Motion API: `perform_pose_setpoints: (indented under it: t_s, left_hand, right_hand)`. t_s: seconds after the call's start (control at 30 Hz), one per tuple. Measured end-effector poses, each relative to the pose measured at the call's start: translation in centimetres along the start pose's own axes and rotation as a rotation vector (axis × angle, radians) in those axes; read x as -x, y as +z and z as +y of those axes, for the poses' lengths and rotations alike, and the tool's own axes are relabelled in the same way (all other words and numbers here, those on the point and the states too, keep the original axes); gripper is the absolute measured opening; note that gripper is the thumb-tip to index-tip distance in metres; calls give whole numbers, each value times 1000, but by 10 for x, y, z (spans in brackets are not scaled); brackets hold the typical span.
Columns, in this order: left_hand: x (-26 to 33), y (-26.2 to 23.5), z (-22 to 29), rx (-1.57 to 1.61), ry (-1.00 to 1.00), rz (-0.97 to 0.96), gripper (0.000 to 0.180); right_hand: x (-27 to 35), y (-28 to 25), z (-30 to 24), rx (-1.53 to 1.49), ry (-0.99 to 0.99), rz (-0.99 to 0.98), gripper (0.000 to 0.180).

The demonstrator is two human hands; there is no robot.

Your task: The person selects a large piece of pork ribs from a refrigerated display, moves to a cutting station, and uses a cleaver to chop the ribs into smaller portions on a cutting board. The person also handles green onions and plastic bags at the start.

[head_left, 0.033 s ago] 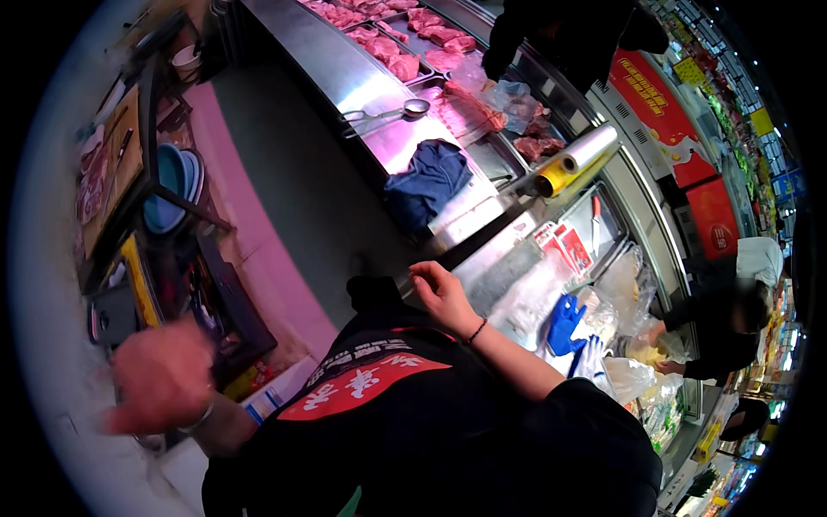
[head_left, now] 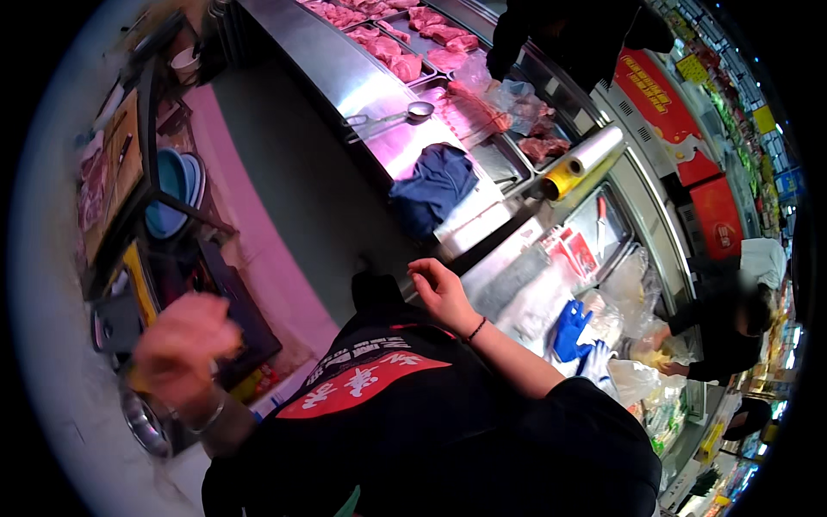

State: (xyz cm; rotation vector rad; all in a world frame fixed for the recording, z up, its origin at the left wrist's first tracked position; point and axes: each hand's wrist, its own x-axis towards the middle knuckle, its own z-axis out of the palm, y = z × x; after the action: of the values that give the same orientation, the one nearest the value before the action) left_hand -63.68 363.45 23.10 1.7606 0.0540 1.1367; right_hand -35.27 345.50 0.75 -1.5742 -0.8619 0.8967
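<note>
My left hand (head_left: pixel 188 349) hangs in the air at the left, smeared by motion, near a dark low stand. Its fingers are too blurred to read. In front of my dark apron (head_left: pixel 366 388) with a red patch, my right hand (head_left: pixel 441 295) is held with loosely bent fingers, the thumb apart and nothing visible in it. Beyond that hand, a crumpled dark blue cloth (head_left: pixel 438 185) lies at the end of a metal counter (head_left: pixel 310 56). A metal ladle (head_left: pixel 418 111) rests farther up the counter.
Trays of raw meat (head_left: pixel 444 43) line the counter's far side. Right of me are a film roll (head_left: pixel 594 151), a red-handled knife (head_left: pixel 601 226), a blue glove (head_left: pixel 572 331) and plastic bags. Blue basins (head_left: pixel 172 185) and a cutting board (head_left: pixel 125 155) stand left. Other people are across the counter.
My left hand has shifted right and slightly up, uncovering more of a metal bowl below it. My right hand stays almost where it was.
</note>
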Motion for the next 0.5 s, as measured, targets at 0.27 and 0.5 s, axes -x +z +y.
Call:
perform_pose_setpoints:
  t_s: [0.27,0.5]
  left_hand:
    - [-150,-56,-209,29,-751,27,8]
    - [-245,-99,-357,157,-927,-119,16]
  right_hand:
    - [-256,41,-21,-266,34,158,18]
    - [-424,44,-27,40,326,283,39]
